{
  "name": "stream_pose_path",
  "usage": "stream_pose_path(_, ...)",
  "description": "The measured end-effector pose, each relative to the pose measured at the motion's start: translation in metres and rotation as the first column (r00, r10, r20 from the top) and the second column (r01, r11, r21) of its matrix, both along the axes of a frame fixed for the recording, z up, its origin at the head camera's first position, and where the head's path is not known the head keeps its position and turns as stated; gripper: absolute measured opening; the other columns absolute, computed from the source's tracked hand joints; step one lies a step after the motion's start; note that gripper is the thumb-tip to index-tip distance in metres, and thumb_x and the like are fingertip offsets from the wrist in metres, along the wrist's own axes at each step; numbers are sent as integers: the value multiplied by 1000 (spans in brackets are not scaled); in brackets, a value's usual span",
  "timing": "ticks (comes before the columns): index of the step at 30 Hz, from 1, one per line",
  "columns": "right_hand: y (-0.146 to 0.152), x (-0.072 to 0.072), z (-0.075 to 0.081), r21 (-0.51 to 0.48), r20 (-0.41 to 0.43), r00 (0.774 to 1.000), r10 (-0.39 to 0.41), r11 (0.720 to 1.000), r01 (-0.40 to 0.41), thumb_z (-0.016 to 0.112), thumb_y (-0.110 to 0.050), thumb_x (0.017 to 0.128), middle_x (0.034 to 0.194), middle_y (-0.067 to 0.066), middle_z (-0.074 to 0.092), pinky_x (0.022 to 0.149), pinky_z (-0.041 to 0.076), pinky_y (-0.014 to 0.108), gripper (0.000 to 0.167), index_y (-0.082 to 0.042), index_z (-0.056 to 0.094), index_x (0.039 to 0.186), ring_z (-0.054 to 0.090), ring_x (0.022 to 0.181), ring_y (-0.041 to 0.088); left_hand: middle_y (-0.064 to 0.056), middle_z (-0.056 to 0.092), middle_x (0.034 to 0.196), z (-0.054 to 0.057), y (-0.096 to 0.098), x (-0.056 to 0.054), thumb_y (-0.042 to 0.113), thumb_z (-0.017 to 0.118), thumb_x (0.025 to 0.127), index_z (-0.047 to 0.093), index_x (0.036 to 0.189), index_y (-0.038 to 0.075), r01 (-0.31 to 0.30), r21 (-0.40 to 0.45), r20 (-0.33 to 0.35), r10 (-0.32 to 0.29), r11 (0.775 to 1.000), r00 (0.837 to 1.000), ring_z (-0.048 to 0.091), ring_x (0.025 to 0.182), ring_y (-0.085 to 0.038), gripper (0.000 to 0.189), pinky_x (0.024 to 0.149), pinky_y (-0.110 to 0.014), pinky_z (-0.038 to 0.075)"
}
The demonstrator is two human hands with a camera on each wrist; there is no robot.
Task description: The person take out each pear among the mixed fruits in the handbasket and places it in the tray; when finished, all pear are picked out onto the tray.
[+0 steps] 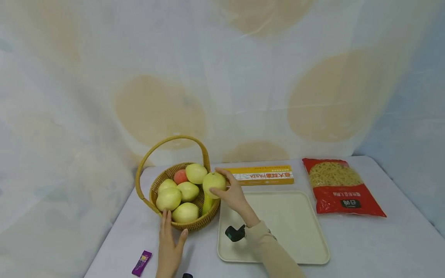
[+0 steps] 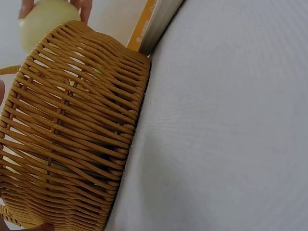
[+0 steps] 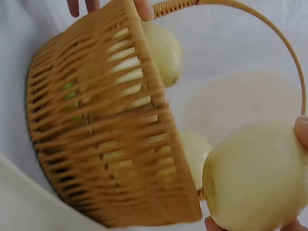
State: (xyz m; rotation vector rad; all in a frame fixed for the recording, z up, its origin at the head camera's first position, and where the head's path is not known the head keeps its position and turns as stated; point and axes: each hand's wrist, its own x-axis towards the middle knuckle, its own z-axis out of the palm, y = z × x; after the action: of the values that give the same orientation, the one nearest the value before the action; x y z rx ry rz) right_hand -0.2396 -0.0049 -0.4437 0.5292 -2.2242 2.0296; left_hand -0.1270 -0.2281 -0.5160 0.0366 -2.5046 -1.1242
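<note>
My right hand (image 1: 233,195) holds a round, pale yellow-green pear (image 1: 213,184) between thumb and fingers, over the right rim of a woven basket (image 1: 208,223). In the right wrist view this pear (image 3: 255,178) is large and close, with fingertips at its edges. My left hand (image 1: 169,244) rests its fingers, nearly straight, against the basket's near left rim, thumb spread apart. Inside the basket lie several similar pears (image 1: 185,212), a red fruit (image 1: 180,177) and a long yellow-green fruit (image 1: 207,204), partly hidden below the held pear. Through the left wrist view the basket's woven side (image 2: 72,120) shows.
A cream tray (image 1: 295,227) lies right of the basket, under my right forearm. Behind it is a yellow pasta box (image 1: 267,175). A red bag of pasta (image 1: 344,189) lies at the right. A small purple packet (image 1: 141,263) sits near the left hand. The basket's handle (image 1: 174,138) arches upward.
</note>
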Motion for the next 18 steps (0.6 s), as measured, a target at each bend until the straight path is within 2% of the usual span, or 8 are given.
stream_pose_path(9,23,-4,-17,-33,46,993,-112,993,114,73,-13,85,140,8,52,85,54,39,59,-16,51,140,54,115,30,-10,8,164,1,0,0,22,63,94,12,157,15,-2,12,16,2,1000,1000,12,149,-40,81,118,-61,17)
stream_pose_path(14,31,-5,-29,-64,72,990,-123,990,128,73,-9,84,141,10,51,94,52,50,59,-11,50,139,51,121,34,-11,1,165,-2,-3,-1,23,62,95,3,158,19,-14,45,23,13,999,1000,6,150,-38,86,119,-61,13)
stream_pose_path(18,34,-5,-41,-39,87,986,-143,988,147,73,-8,84,140,13,50,95,52,50,58,-7,50,137,50,122,35,-13,-5,164,-3,-5,-2,26,61,96,-4,157,21,-18,90,57,13,996,998,1,150,-40,90,117,-65,12)
